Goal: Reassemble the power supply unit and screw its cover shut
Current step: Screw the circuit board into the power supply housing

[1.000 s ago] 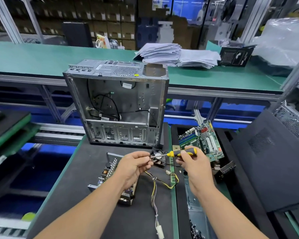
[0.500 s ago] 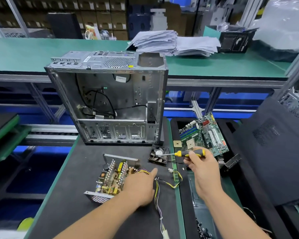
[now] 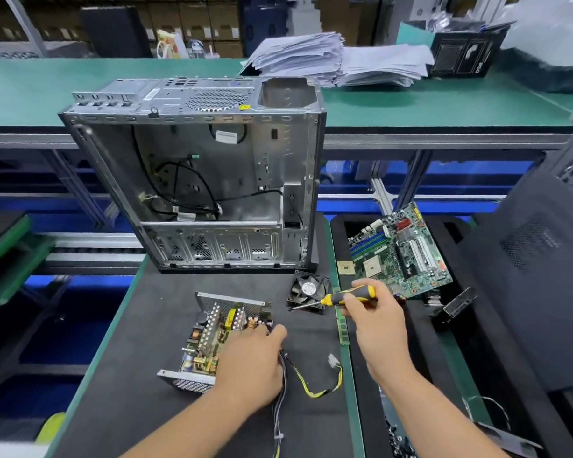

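You are not getting any legible writing here. The round label on the small fan (image 3: 308, 288) is showing print, but it is too small to read. The white sticker (image 3: 226, 137) inside the computer case (image 3: 192, 180) and the yellow sticker (image 3: 244, 107) on its top panel are both blurring out. The black box (image 3: 465, 54) on the far bench is carrying pale markings that you cannot resolve into letters. The motherboard (image 3: 401, 252) markings are too fine to read.

hands 2 (image 3: 250, 361) (image 3: 376, 320) | power supply 1 (image 3: 217, 335) | screwdriver 1 (image 3: 341, 298) | fan 1 (image 3: 306, 287) | motherboard 1 (image 3: 401, 251) | case 1 (image 3: 196, 180)
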